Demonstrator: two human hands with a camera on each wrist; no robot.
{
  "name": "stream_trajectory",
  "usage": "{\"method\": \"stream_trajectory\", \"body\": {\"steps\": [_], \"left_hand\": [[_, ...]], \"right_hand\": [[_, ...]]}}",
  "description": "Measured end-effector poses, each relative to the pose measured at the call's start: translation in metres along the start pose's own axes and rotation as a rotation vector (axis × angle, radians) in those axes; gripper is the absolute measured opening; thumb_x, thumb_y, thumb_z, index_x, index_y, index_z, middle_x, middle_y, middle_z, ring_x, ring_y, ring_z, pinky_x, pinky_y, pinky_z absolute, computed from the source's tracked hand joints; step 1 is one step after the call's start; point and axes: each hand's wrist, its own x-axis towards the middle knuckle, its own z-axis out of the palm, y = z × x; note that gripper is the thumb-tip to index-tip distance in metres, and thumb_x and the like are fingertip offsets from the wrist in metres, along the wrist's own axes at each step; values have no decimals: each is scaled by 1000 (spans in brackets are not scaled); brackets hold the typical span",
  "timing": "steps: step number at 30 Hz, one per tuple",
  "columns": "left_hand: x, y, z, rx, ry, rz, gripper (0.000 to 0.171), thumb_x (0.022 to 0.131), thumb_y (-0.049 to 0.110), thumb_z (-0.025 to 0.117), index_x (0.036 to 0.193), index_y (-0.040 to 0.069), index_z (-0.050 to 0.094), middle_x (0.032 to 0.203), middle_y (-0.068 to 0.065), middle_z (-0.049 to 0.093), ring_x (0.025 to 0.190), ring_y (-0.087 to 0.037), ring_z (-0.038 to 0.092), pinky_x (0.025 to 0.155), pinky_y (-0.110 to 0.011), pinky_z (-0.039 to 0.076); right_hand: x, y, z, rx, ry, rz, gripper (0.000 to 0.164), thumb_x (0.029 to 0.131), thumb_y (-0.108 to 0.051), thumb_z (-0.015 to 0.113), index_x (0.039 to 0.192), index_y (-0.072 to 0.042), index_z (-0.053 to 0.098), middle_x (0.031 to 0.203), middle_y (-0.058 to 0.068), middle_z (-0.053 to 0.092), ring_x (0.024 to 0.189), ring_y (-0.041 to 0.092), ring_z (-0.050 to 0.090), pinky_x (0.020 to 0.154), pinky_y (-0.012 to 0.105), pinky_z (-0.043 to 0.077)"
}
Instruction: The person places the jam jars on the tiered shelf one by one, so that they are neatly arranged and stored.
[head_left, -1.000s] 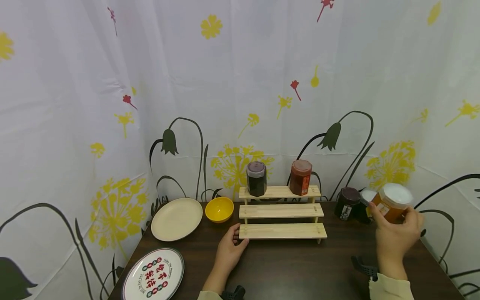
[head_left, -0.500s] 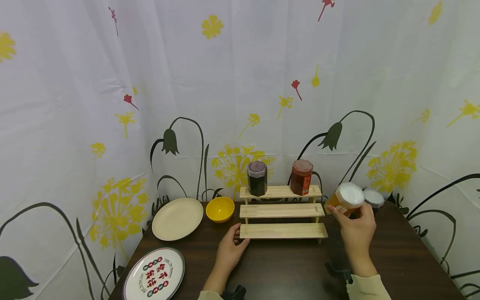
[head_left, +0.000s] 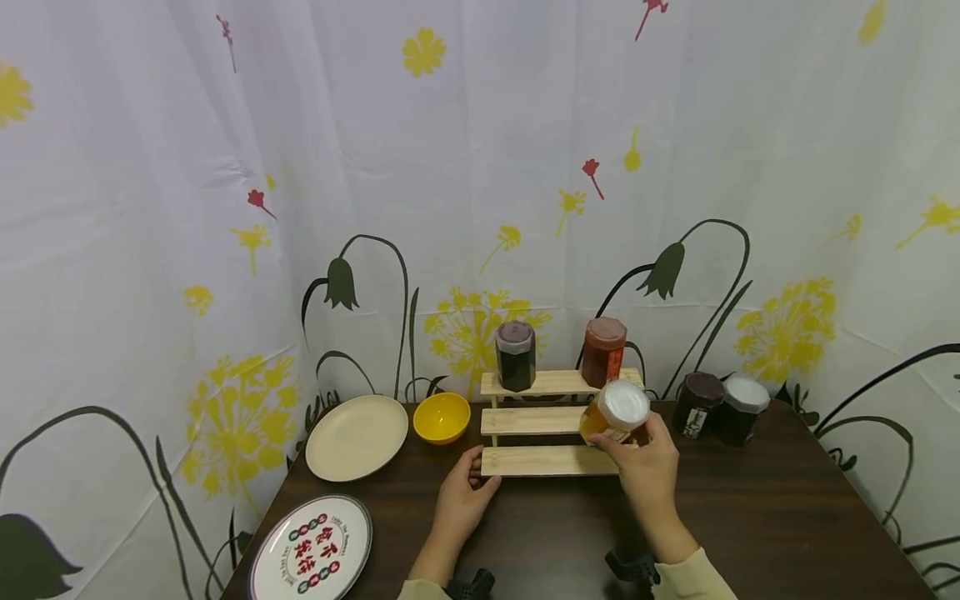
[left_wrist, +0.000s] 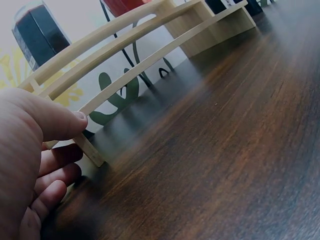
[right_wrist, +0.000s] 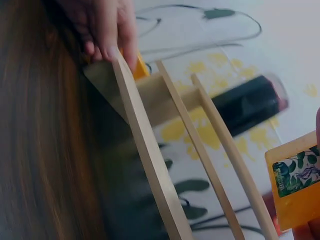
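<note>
Nearest us spreads the dark brown wood-grain surface, with a soft sheen along its middle. At its near left lies the white plate, printed with red characters and cut off by the bottom of the head view. Beyond it we see the cream plate and, just beside that, the yellow bowl. The pale wooden rack, three stepped shelves rising away from us, stands centrally. On the far right of the surface are the dark-lidded jar and, close against it, the white-lidded dark jar. Behind everything hangs the white curtain, patterned with yellow and red blossoms and drooping green bellflowers.

Now the hands. The left grip is closed about the left end of the lowest shelf: in the left wrist view we see the thumb laid along the plank's end and the fingers bent below. The right grip is spread just as wide as the amber jar, pinching it between thumb and fingers, white lid uppermost. We find that jar before the right part of the middle shelf; whether its base touches wood we cannot tell. Farther back, the top shelf carries the black jar at left and the red-brown jar at right.
</note>
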Motion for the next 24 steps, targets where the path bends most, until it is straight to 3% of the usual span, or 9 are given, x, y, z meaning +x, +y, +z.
{"method": "stream_trajectory", "body": {"steps": [4,14,20,24], "left_hand": [[-2,-2,-1,9,5,-9,59,96,22,84,149,9,62,125,-6,74,109,-18,65,98,-38,54],[-1,-3,2,-10,-13,-12,61,96,22,84,150,8,61,126,-6,74,110,-18,65,97,-36,54],[-1,-4,3,-17,-18,-18,61,96,23,84,151,9,61,126,-6,73,110,-18,64,98,-37,53],[1,-1,2,-23,-9,-10,61,96,24,84,151,9,61,127,-6,74,110,-19,64,98,-40,54]], "right_hand": [[-9,0,18,77,-54,38,71,69,-1,101,133,-4,70,126,10,72,111,1,71,91,12,57],[-13,8,56,69,-81,131,64,74,-15,102,127,-6,70,126,10,74,108,11,74,86,15,59],[-14,7,73,-92,-70,65,65,72,-22,104,126,-6,72,116,10,72,99,20,72,79,22,58],[-11,7,80,-142,-84,38,65,74,-24,103,129,-6,71,117,10,71,104,23,72,84,33,62]]}}
